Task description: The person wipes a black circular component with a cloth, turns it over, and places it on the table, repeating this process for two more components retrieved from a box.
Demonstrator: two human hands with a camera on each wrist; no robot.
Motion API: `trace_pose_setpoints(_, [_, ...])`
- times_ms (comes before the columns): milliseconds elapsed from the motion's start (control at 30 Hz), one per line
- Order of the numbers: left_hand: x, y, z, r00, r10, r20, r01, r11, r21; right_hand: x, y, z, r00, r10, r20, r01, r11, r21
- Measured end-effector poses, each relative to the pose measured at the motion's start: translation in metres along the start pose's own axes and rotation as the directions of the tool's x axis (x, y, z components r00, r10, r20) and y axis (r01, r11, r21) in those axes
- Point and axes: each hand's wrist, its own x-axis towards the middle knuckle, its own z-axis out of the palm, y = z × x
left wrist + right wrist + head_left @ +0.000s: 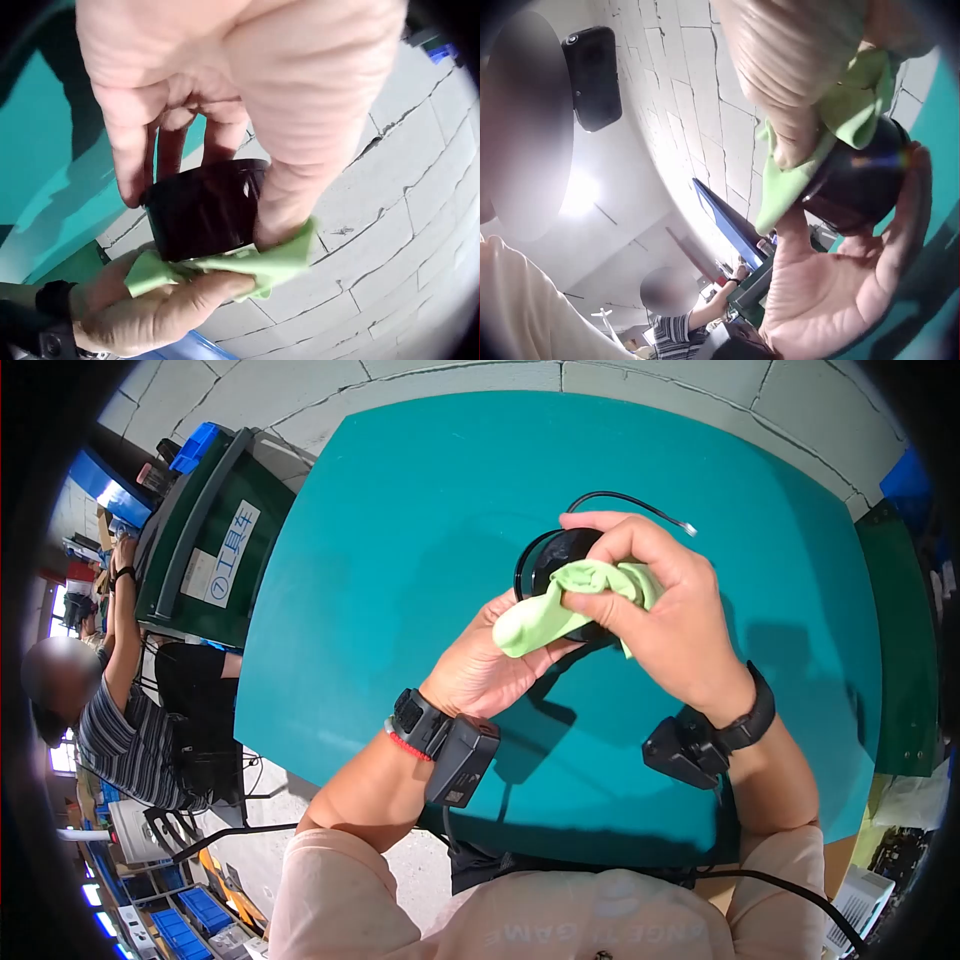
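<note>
Black round part (202, 214): squat cylinder with glossy sides; held up over the counter (350, 590), between the two hands, partly covered by the cloth.
Left hand (490, 670): grasping the black round part by its side, thumb on one side and fingers on the other, palm up.
Right hand (675, 615): grasping the cloth, bunched between thumb and fingers, and bringing it against one end of the black round part.
Cloth (535, 624): light green, creased, one rounded fold hanging out toward the left hand.
Cable (625, 496): black, curving beside the black round part and over past the right fingers; small clear plug (690, 529) at its tip.
Wrist gear: black strapped cameras on both wrists; red bracelet (408, 747) beside the left strap.
Counter: teal top, shadows of hands and gear across it.
Left of counter: dark green bin (180, 585) with handwritten white label (238, 545); seated person (135, 730) in a striped shirt, one arm raised.
Beyond counter: pale block wall (680, 388) with dark joints.
</note>
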Motion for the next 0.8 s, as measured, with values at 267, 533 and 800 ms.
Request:
trace_pose_setpoints(267, [0.003, 0.009, 0.014, 0.995, -0.083, 0.051, 0.083, 0.997, 0.002, 0.003, 0.009, -0.006, 0.943, 0.277, -0.184, -0.202, 0.916, 0.347])
trace_pose_setpoints(533, [-0.002, 0.007, 0.003, 0.997, -0.032, 0.073, 0.029, 0.999, 0.040, 0.005, -0.004, -0.006, 0.952, 0.300, -0.051, -0.217, 0.788, 0.577])
trace_pose_setpoints(800, [0.003, 0.005, 0.004, 0.997, -0.026, -0.074, 0.029, 0.999, 0.037, -0.004, 0.002, 0.007, 0.993, 0.086, -0.077, -0.071, 0.981, 0.178])
